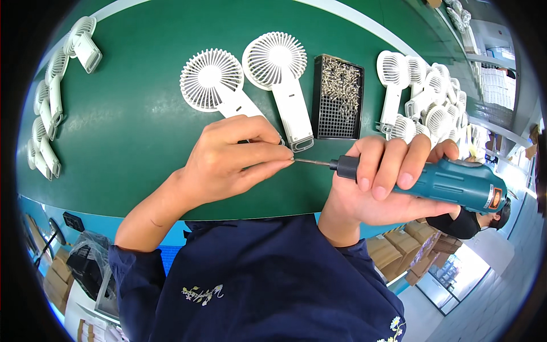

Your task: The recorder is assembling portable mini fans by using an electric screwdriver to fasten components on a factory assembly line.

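My right hand (393, 179) is wrapped around a teal electric screwdriver (456, 185), held level with its bit (312, 162) pointing left. The thumb and forefinger of my left hand (228, 157) pinch a tiny screw at the bit's tip, mostly covered by the fingertips. Behind my left hand lies a white handheld fan (212, 80), its handle partly hidden by the fingers. A second white handheld fan (277, 60) lies beside it, with the wire loop at its handle end close to the bit. Right of that fan, a black perforated tray (330, 122) holds many small screws (342, 85).
Several white fans (436, 94) are heaped at the right of the green table (137, 148). More fans (54, 91) lie in a row along the left edge. Cardboard boxes (399, 248) and another person (467, 223) are beyond the table at the right.
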### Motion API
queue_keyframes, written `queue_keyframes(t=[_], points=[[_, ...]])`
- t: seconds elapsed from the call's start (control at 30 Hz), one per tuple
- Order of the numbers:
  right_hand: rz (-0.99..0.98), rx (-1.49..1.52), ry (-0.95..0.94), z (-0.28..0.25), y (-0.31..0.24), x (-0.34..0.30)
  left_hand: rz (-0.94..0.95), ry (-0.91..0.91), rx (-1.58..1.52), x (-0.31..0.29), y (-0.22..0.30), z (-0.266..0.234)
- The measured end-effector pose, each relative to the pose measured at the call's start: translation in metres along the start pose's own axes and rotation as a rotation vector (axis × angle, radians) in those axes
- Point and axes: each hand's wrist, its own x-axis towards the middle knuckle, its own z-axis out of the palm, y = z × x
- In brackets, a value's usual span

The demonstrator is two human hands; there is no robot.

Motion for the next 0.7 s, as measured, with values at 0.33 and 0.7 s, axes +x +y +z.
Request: queue_keyframes(t=[0.33,0.7], points=[[0.02,-0.008,-0.012,-0.0035,0.0051,-0.0013,-0.02,-0.017,-0.002,-0.0017,-0.0024,0.0014],[0.065,-0.024,-0.138,-0.0096,0.0062,-0.001,-0.031,-0.066,-0.005,-0.0021,-0.0027,0.0025]])
